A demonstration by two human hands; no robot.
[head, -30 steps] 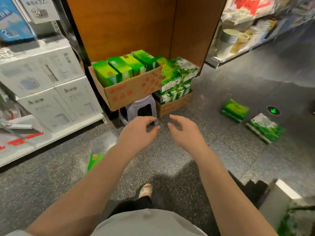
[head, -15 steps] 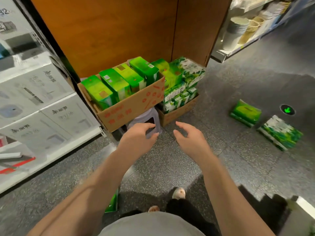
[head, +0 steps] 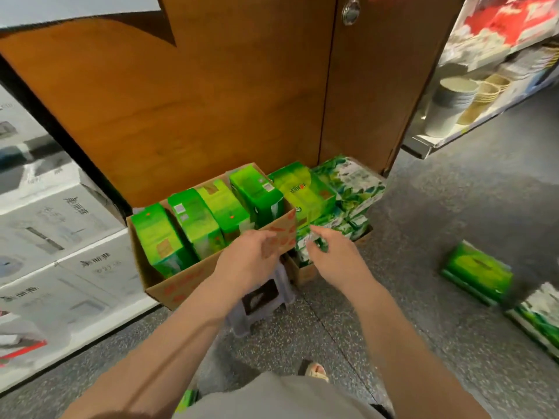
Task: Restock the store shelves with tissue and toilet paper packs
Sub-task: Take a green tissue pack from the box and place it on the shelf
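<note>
Both hands empty, fingers loosely spread: left hand (head: 248, 261), right hand (head: 335, 255), at box (head: 169, 285) rim. Packs (head: 193, 225) look light, soft-wrapped (slippery film?); grip across narrow sides.

— How is the light?
— Bright, even, from overhead; soft shadow on the floor (head: 302, 337) beneath the person.
— And sharpness?
— Smeared at the edges: white boxes (head: 60, 237) and right shelf (head: 472, 95) blurred, lines bowed.
</note>
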